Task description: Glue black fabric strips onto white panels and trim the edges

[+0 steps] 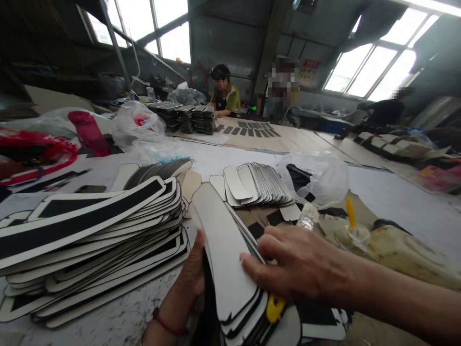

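Observation:
A stack of long, white, dark-edged pieces [226, 250] stands tilted in the middle, near the front. My left hand [192, 271], with a red cord on its wrist, is wrapped against the stack's left side. From the right, my right hand [291, 262] grips the stack, its thumb on the top piece and its fingers curled at the far edge. A yellow-handled tool [275, 308] shows under my right hand; what holds it is hidden. To the left lies a large pile of white pieces with black centres [90, 230]. Behind, smaller white pieces [255, 185] lie in a fanned row.
At the right are a clear plastic bag [324, 180], a glue-stained container [406, 250] and an upright yellow handle [350, 213]. A pink bottle [90, 134] and another plastic bag [140, 125] are at the back left. A person [226, 96] works at the far table.

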Tool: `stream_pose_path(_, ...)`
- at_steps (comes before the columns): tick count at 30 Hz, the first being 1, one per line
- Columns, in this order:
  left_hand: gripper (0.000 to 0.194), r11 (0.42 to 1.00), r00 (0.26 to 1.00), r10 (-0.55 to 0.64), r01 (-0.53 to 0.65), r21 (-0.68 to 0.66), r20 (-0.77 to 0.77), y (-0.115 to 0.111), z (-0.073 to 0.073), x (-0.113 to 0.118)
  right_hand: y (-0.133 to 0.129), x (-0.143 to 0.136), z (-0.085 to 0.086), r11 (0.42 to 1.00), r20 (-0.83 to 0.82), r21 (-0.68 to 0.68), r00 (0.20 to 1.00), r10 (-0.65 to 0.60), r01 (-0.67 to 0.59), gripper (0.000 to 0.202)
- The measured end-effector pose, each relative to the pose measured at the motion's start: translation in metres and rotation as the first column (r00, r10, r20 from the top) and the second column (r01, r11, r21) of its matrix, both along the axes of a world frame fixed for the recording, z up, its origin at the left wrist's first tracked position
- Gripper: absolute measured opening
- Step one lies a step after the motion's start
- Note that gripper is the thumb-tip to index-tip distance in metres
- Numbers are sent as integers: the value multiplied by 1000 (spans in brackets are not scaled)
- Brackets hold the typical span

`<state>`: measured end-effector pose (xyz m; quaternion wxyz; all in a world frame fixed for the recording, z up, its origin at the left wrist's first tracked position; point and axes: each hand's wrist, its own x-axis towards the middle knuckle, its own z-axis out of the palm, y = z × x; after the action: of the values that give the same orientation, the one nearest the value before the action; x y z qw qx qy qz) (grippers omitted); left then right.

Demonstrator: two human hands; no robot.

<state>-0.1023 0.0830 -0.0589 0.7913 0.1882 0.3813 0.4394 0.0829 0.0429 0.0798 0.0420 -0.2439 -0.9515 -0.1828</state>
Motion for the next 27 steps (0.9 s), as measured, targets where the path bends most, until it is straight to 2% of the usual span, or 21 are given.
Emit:
stream_pose_path(2, 51, 987, 988, -77, 95, -131, 136, -3, 7, 2, -10, 4, -5, 1000, 8, -15, 1000, 28, -28, 23)
stream_pose_path(3, 46, 980, 982, -63, 94, -175, 176, -3, 12, 3, -12, 7, -6, 999, 7, -19, 999, 39, -39, 24)
stream_pose_path(5, 39, 977, 981, 32, 10, -213, 190, -2, 21, 5, -12, 17, -7, 1000, -24, -7, 1000, 10, -10, 29)
stream_pose_path(8, 31, 967, 971, 190, -160, -197, 146, 1, 33, 8, -5, 38, -5, 980, -163, -7, 967, -197, 199, 34)
stream_pose_path(10, 30, 947, 949, 302, -289, -138, 85, 3, 38, 13, 3, 51, -3, 921, -318, -129, 864, -390, 368, 32)
stream_pose_path(12, 33, 923, 924, 381, -377, -75, 36, 2, 40, 20, 10, 57, -2, 815, -383, -370, 726, -571, 446, 33)
stream_pose_path(14, 38, 922, 922, 386, -386, -35, 17, 0, 39, 28, 15, 57, -3, 670, -287, -574, 650, -703, 471, 46)
stream_pose_path(16, 42, 931, 931, 365, -365, 0, 19, -3, 39, 38, 18, 52, -8, 560, -149, -670, 650, -745, 488, 59)
stream_pose_path(18, 47, 941, 941, 336, -337, 22, 40, -6, 38, 47, 21, 46, -13, 487, -67, -725, 655, -753, 486, 64)
stream_pose_path(19, 48, 947, 946, 318, -320, 23, 54, -7, 37, 51, 23, 45, -16, 439, -39, -766, 649, -760, 469, 64)
stream_pose_path(22, 50, 962, 960, 266, -270, 32, 90, -8, 32, 55, 30, 45, -20, 243, 21, -906, 612, -790, 345, 56)
stream_pose_path(23, 48, 967, 965, 247, -252, 49, 90, -8, 29, 53, 32, 47, -21, 202, 21, -935, 612, -791, 293, 52)
stream_pose_path(24, 47, 967, 968, 236, -242, 75, 81, -7, 26, 49, 34, 50, -22, 194, 5, -947, 616, -788, 255, 48)
stream_pose_path(25, 46, 966, 971, 228, -234, 106, 65, -5, 22, 44, 35, 53, -22, 219, -22, -945, 620, -784, 243, 45)
stream_pose_path(27, 44, 959, 973, 233, -230, 166, 1, -2, 15, 29, 37, 62, -25, 316, -70, -905, 630, -773, 286, 42)
